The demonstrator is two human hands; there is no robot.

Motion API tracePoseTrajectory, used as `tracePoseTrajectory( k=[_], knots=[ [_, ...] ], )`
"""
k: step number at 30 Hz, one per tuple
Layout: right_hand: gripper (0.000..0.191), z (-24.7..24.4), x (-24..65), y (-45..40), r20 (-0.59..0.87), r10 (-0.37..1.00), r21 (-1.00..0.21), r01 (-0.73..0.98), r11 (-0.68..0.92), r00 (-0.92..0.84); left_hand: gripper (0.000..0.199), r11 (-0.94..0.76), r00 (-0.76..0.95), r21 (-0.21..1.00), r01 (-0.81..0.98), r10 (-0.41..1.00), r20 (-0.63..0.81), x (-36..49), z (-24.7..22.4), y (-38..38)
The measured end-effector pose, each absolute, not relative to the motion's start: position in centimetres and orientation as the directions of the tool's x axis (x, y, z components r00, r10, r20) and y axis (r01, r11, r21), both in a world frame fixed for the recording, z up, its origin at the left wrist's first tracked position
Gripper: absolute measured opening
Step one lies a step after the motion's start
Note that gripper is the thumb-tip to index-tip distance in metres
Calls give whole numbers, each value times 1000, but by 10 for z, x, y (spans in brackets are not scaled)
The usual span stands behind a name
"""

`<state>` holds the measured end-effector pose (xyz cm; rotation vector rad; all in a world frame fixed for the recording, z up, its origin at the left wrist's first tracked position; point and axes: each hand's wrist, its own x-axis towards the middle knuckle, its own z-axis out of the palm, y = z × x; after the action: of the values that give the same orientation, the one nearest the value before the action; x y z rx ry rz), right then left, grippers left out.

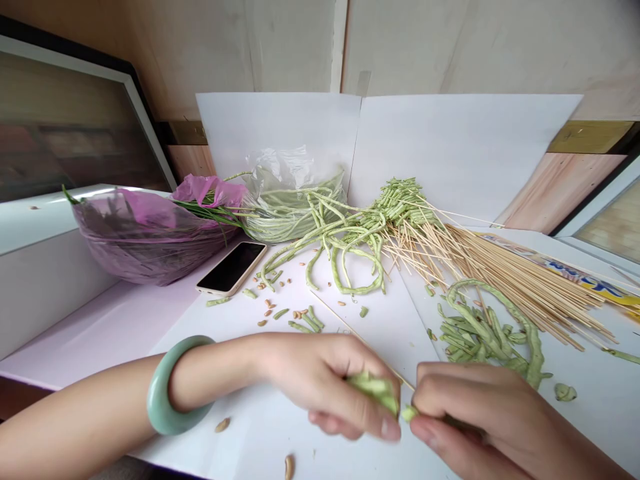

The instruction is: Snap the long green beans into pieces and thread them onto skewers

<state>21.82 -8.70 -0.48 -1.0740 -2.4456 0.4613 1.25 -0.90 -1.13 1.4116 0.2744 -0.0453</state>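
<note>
Both left hand [340,387] and right hand [475,413] clenched on green bean pieces [375,390], over a white tabletop [257,440], greyish wall [295,43] behind.

The left grip [333,373] holds green bean pieces [375,390].

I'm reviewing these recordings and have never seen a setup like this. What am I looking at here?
There is no machine: one camera worn on a person's head looks forward and down at their bare left hand and right hand. The left hand holds green bean pieces; the right hand pinches a smaller green piece. On the white surface lie long beans, wooden sticks, a heap of bean pieces and a phone. A purple bag and a clear bag of beans sit farther back.
</note>
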Motion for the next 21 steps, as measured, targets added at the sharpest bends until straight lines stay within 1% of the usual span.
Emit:
tracePoseTrajectory(
  k=[2, 4, 7, 11, 14, 17, 21],
  knots=[
    [31, -6, 217, -82, 308, 761, -402, 647, 648, -571, 22, 318, 935, 937, 145, 267, -235, 13, -12, -6],
    [28, -9, 215, -79, 361, 754, -348, 670, 655, -549, 25, 410, 893, 908, 91, 370, -257, 16, -17, -3],
    [28, -15, 212, -76, 402, 726, -281, 679, 678, -558, 27, 470, 852, 880, 72, 430, -300, 21, -24, -1],
    [31, -23, 212, -70, 411, 706, -193, 702, 685, -576, 29, 457, 845, 885, 89, 436, -310, 22, -26, -2],
    [36, -31, 215, -65, 450, 682, -165, 697, 698, -577, 33, 423, 843, 898, 125, 432, -321, 22, -25, -2],
    [35, -39, 220, -64, 462, 686, -184, 696, 694, -563, 35, 391, 855, 907, 155, 407, -322, 21, -26, -1],
    [22, -41, 220, -66, 422, 727, -245, 704, 666, -541, 36, 374, 873, 914, 158, 380, -306, 20, -31, 1]
  ],
)
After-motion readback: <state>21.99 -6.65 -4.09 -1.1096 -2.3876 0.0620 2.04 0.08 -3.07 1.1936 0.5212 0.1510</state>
